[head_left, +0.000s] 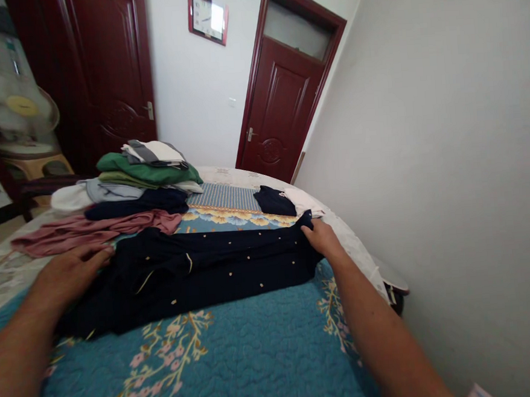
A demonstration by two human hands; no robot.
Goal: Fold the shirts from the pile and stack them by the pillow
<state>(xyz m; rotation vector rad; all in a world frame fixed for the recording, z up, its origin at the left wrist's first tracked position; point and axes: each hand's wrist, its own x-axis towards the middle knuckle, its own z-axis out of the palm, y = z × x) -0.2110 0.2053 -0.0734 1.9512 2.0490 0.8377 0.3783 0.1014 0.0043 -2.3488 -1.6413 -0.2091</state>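
A dark navy garment (197,273) with small pale dots lies spread across the blue floral quilt (240,357) on the bed. My left hand (73,269) rests flat on the garment's left end, fingers stretched out. My right hand (323,238) pinches the garment's far right corner at the bed's edge.
Behind the garment lie a pink cloth (90,230) and a pile of folded clothes (140,177) in green, grey, white and navy. A small dark folded piece (274,201) and a white one (302,202) sit at the right. A fan (18,107), two dark red doors and a grey wall stand around the bed.
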